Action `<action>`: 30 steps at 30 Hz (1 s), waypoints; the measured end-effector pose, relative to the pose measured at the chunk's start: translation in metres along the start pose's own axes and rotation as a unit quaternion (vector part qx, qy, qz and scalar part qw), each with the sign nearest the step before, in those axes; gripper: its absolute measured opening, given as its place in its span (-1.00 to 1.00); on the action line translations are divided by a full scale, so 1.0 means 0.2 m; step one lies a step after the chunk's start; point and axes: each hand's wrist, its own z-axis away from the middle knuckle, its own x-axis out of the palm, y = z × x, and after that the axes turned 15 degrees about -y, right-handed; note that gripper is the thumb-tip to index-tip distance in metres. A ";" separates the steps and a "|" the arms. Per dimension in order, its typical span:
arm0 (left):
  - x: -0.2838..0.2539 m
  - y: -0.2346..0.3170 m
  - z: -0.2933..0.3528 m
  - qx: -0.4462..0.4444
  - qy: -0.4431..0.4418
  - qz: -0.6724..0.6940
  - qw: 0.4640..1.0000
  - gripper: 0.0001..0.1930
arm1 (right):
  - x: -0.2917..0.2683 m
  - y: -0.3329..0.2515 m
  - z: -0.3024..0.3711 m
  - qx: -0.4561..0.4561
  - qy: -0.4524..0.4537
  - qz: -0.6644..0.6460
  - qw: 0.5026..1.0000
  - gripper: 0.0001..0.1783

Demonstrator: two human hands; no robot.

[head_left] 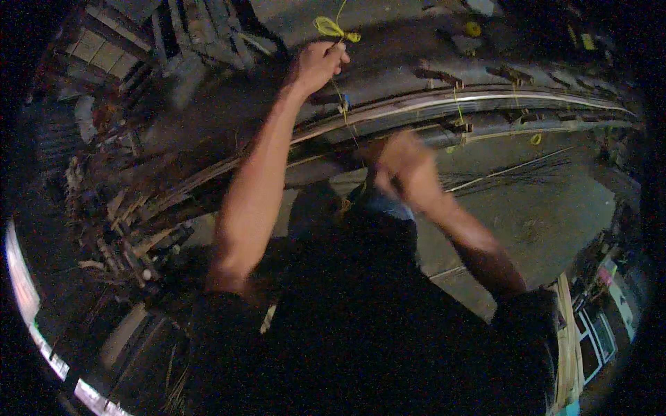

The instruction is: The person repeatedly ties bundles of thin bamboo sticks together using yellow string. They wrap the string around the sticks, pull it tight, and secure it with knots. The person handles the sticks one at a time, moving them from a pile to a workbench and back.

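Note:
My left hand (323, 66) reaches far forward with its fingers curled on a thin yellow string. A looped yellow bundle of string (331, 29) sits just beyond these fingers. From there a thin line drops past a small blue piece (344, 102) on a long bundle of thin strips (416, 102). My right hand (408, 170), smeared by motion, is closed on the near side of the strips. What it grips is hidden, though the line runs toward it.
Dark beams with short pegs (517, 75) run along the strips, with more yellow ties (458, 104) to the right. A thin rod (513, 170) lies on the floor beyond my right arm. Stacked wood and clutter (128, 243) crowd the left, and pale planks (567, 340) stand near right.

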 end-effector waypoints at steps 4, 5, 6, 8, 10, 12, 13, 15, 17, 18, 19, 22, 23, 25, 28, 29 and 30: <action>-0.33 0.06 0.12 0.114 0.011 -0.233 0.966 -0.64 | -0.19 0.37 -0.30 0.069 -0.245 0.142 0.956 -0.74; -0.43 0.07 0.23 0.127 0.000 -0.180 0.976 -0.66 | -0.24 0.36 -0.29 0.163 -0.221 0.110 0.955 -0.80; -0.52 0.08 0.41 0.133 -0.009 -0.116 0.984 -0.68 | -0.32 0.30 -0.28 0.251 -0.203 0.076 0.943 -0.85; -0.66 0.04 0.74 0.197 0.021 -0.013 0.980 -0.70 | -0.53 -0.04 -0.06 0.431 0.069 0.010 0.900 -0.92; -0.86 -0.07 1.08 0.160 0.111 -0.017 0.981 -0.71 | -0.40 -0.08 0.30 0.404 0.072 0.024 0.912 -0.91; -0.92 -0.19 1.35 0.127 0.198 -0.041 0.971 -0.71 | -0.05 -0.31 0.36 0.368 -0.206 0.008 0.906 -0.83; -0.95 -0.20 1.41 0.128 0.235 -0.055 0.962 -0.71 | 0.20 -0.52 0.28 0.352 -0.175 -0.245 0.886 -0.59; -0.88 -0.12 1.49 0.145 0.213 -0.062 0.964 -0.70 | 0.65 -0.83 0.03 0.304 -0.054 -0.547 0.778 -0.17; -0.70 -0.05 1.50 0.139 0.171 -0.070 0.973 -0.69 | 0.85 -0.81 -0.20 0.340 -0.043 -0.485 0.805 -0.41; -0.61 -0.02 1.49 0.134 0.129 -0.085 0.979 -0.70 | 0.90 -0.79 -0.26 0.334 -0.107 -0.450 0.821 -0.48; -0.50 0.01 1.47 0.074 0.070 -0.145 0.984 -0.69 | 0.90 -0.77 -0.30 0.321 -0.163 -0.413 0.837 -0.52; -0.27 -0.30 1.40 0.179 0.123 -0.347 0.912 -0.65 | 0.07 -1.00 -0.54 0.244 -0.110 -0.443 0.856 -0.73; -0.27 -0.28 1.38 0.118 0.116 -0.391 0.905 -0.66 | -0.12 -1.15 -0.72 0.194 -0.206 -0.086 0.955 -0.77; -0.18 -0.51 1.27 0.104 0.143 -0.291 0.940 -0.68 | -0.10 -1.30 -1.06 -0.086 -0.240 0.194 0.947 -0.84; -0.13 -0.52 1.18 0.018 0.167 -0.413 0.895 -0.75 | -0.01 -1.12 -1.30 -0.242 -0.233 0.114 0.935 -0.70; -0.18 -0.39 1.24 0.021 0.122 -0.387 0.914 -0.77 | -0.04 -1.03 -1.33 -0.142 -0.273 0.067 0.949 -0.64; -0.23 -0.29 1.27 0.022 0.093 -0.363 0.927 -0.79 | -0.07 -0.94 -1.37 -0.043 -0.302 0.020 0.952 -0.58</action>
